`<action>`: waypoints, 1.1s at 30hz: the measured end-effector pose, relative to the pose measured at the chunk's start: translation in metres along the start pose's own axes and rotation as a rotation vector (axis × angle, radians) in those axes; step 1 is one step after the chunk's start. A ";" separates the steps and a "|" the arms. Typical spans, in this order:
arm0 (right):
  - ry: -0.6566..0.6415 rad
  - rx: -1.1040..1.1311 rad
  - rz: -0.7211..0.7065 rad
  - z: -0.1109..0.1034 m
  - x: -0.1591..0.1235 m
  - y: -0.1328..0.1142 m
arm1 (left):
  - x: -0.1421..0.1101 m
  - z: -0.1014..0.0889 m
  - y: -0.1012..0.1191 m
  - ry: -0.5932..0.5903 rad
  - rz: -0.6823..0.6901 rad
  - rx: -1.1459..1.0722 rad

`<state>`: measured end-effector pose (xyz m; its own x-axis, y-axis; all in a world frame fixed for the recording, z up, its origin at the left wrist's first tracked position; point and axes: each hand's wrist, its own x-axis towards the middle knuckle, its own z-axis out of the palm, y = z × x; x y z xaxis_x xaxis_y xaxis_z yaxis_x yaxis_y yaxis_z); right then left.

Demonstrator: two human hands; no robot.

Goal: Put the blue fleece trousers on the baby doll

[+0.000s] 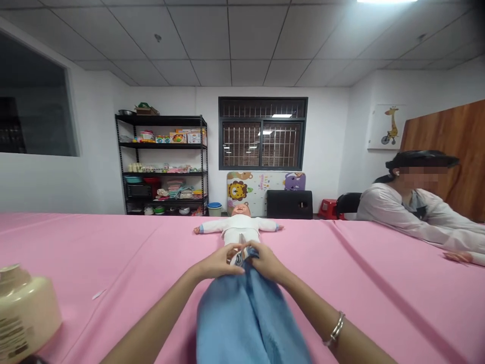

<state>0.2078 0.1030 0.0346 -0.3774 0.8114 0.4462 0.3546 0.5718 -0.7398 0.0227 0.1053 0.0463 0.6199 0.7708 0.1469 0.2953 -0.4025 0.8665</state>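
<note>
Blue cloth, creased, near end cut off; doll legs partly obsc. L hand & R hand pinch cloth's far edge.

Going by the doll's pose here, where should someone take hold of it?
Likely best: grip the doll by its torso, just below the armpits, coming in from both sides. It lies on its back with both arms spread wide, leaving its flanks exposed.

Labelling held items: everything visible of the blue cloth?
The blue cloth looks like soft fabric with lengthwise folds and a pale, dark-marked patterned part at its far end. The left hand and right hand hold that end, near the doll. It widens toward the camera, and the frame's bottom edge cuts it off.
</note>
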 end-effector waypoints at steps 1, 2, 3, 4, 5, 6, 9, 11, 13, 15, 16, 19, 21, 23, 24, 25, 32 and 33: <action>0.004 0.078 -0.004 -0.003 0.007 0.002 | 0.007 -0.003 0.000 -0.022 0.026 0.011; -0.008 0.155 0.010 -0.007 0.014 0.003 | 0.013 -0.006 0.000 -0.030 0.024 0.043; -0.033 0.223 0.035 -0.011 0.019 0.005 | 0.017 -0.010 0.000 -0.033 0.004 0.068; -0.070 0.287 0.065 -0.014 0.022 0.008 | 0.019 -0.013 0.000 -0.040 -0.026 0.070; -0.112 0.349 0.093 -0.016 0.024 0.011 | 0.019 -0.016 0.000 -0.060 -0.051 0.041; -0.154 0.408 0.120 -0.018 0.024 0.014 | 0.017 -0.019 -0.001 -0.093 -0.068 -0.018; -0.233 0.483 0.202 -0.017 0.020 0.021 | 0.004 -0.028 -0.004 -0.251 -0.143 -0.186; -0.240 0.377 0.222 -0.014 0.017 0.024 | -0.005 -0.035 -0.006 -0.359 -0.255 -0.161; -0.259 0.238 0.192 -0.011 0.019 0.025 | -0.009 -0.041 -0.010 -0.390 -0.362 -0.071; -0.274 0.171 0.149 -0.008 0.026 0.028 | -0.007 -0.043 -0.018 -0.268 -0.383 -0.019; -0.254 0.145 0.137 -0.006 0.032 0.031 | -0.005 -0.042 -0.024 -0.151 -0.378 -0.023; -0.094 -0.035 0.128 0.001 0.053 0.041 | 0.005 -0.032 -0.049 0.210 -0.408 -0.118; -0.061 -0.217 0.186 0.007 0.065 0.048 | 0.010 -0.023 -0.067 0.312 -0.434 -0.167; -0.094 -0.361 0.249 0.016 0.071 0.051 | 0.013 -0.014 -0.082 0.359 -0.405 -0.144; -0.114 -0.405 0.255 0.021 0.071 0.051 | 0.014 -0.011 -0.087 0.384 -0.373 -0.115; -0.131 -0.430 0.240 0.026 0.070 0.050 | 0.015 -0.008 -0.091 0.414 -0.341 -0.080; -0.208 -0.403 0.177 0.050 0.051 0.040 | 0.014 0.000 -0.085 0.546 -0.173 0.032; -0.210 -0.349 0.178 0.051 0.051 0.040 | 0.014 0.000 -0.082 0.518 -0.145 0.012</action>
<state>0.1596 0.1611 0.0020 -0.4368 0.8796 0.1886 0.6841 0.4609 -0.5654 0.0072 0.1486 -0.0229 0.1332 0.9603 0.2451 0.3615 -0.2774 0.8902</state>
